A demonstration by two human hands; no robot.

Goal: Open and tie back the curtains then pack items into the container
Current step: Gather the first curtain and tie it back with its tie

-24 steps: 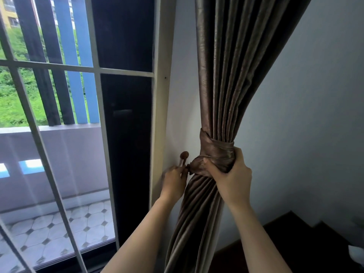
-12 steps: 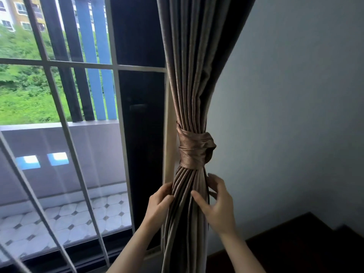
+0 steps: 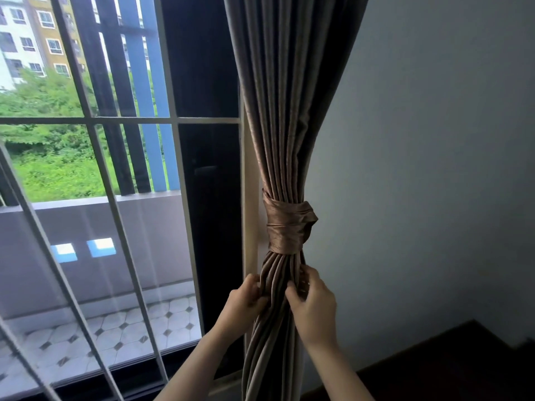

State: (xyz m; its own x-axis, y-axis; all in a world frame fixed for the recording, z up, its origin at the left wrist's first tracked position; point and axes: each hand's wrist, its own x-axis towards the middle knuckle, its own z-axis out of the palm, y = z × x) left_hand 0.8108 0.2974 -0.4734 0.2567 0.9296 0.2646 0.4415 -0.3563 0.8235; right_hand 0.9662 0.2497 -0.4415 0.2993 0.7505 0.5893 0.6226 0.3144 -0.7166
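A brown pleated curtain (image 3: 285, 117) hangs gathered at the right side of the window. A shiny brown tieback (image 3: 286, 225) is wrapped and knotted around it at mid height. Just below the tieback, my left hand (image 3: 244, 306) grips the curtain's left folds, its fingers curled into the pleats. My right hand (image 3: 314, 306) grips the right folds, thumb in front and fingers round the side. No container is in view.
The white window frame (image 3: 249, 256) stands right behind the curtain, with a barred glass window (image 3: 115, 198) and balcony to the left. A plain grey wall (image 3: 428, 183) fills the right. Dark wooden furniture (image 3: 451, 369) sits at the bottom right.
Both hands left the tieback and dropped to the folds below it, then closed on the pleats. The view shifted so the curtain sits more to the centre.
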